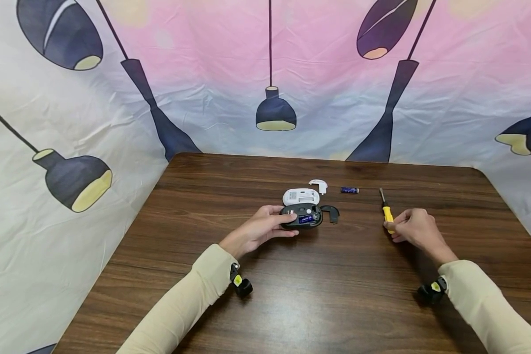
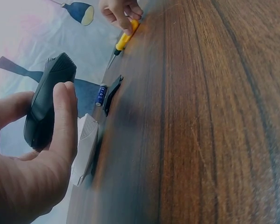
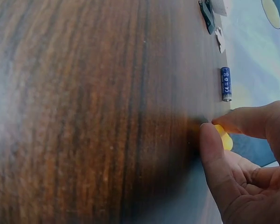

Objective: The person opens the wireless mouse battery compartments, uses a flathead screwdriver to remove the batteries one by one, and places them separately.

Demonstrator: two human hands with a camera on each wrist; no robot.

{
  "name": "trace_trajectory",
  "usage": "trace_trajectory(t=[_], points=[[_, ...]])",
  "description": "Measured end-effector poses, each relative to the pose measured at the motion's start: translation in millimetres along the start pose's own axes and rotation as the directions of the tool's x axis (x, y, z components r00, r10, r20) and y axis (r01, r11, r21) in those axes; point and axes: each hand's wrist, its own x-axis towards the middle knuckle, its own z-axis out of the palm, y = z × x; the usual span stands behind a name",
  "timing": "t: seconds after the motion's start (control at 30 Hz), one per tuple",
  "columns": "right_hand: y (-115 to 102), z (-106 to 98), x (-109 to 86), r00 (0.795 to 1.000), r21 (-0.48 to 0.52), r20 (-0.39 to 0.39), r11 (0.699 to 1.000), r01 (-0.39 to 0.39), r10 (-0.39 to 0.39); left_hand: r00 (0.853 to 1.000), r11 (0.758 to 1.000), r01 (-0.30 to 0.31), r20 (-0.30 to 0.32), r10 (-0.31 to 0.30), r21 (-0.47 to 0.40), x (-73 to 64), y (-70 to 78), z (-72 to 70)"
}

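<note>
My left hand [image 1: 265,227] grips a black computer mouse [image 1: 287,221], its underside turned up and a blue battery [image 1: 307,219] lying in its uncovered compartment. In the left wrist view the mouse [image 2: 49,100] is raised off the table between thumb and fingers. Over to the right, my right hand [image 1: 418,228] pinches the yellow handle of a screwdriver [image 1: 387,215], whose metal tip points away from me. The right wrist view shows thumb and forefinger on that yellow handle [image 3: 226,140], mostly hidden by the hand.
Behind the black mouse lies a white mouse [image 1: 298,196], underside up with its compartment uncovered. A white cover [image 1: 320,186], a black cover [image 1: 332,213] and a loose blue battery [image 1: 349,190] lie nearby on the wooden table [image 1: 283,290]. A printed cloth [image 1: 230,123] hangs beyond the back edge.
</note>
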Motion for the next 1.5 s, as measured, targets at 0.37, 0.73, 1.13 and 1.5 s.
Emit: trace_trajectory(t=[0.37,0.73,1.13,1.5], points=[[-2,-11,-2.5,0.999,-0.030,0.033,0.999,0.023,-0.022,1.000,1.000,-0.012,0.012,0.012,-0.007,-0.3,1.8,0.7],[-31,-18,-4.3,0.983,-0.118,-0.068,0.980,0.161,-0.170,1.000,1.000,-0.010,-0.011,0.010,-0.019,0.8,3.7,1.6],[-74,19,-5.7,0.902,-0.102,-0.006,0.898,0.429,-0.432,1.000,1.000,-0.009,-0.023,0.008,-0.024,2.7,2.0,3.4],[-90,57,-2.7,0.712,0.086,-0.041,0.707,0.702,-0.701,1.000,1.000,0.001,-0.019,-0.002,-0.018,1.2,2.4,6.1]])
